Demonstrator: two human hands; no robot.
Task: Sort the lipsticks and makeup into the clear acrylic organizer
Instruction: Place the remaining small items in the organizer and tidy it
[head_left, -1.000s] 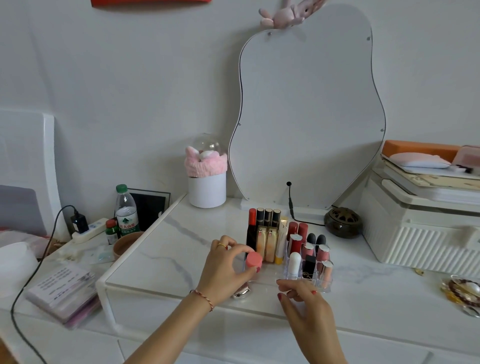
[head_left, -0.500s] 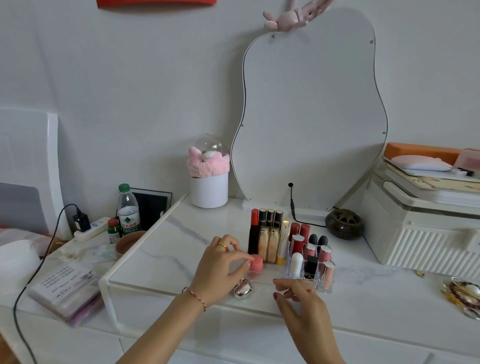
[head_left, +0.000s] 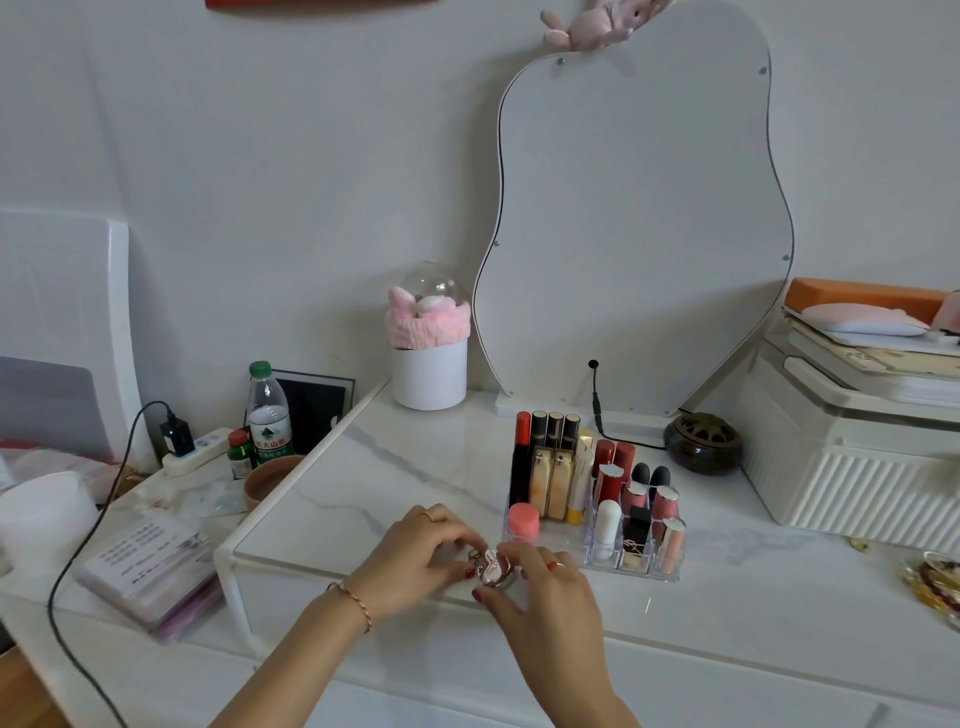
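Both hands (head_left: 423, 558) (head_left: 545, 592) pinch compact (head_left: 491, 570), seemingly beside organizer (head_left: 644, 571).

White marble-veined tabletop (head_left: 415, 467), raised on a white frame. Directly on it: clear acrylic organizer (head_left: 644, 569) right of centre, a small silver compact (head_left: 493, 571) at the front edge just left of the organizer, a white cylindrical box (head_left: 429, 375) at the back, a wavy-edged mirror (head_left: 639, 234) leaning on the wall, a dark round burner (head_left: 702, 442), and a white ribbed storage box (head_left: 852, 483) at right.
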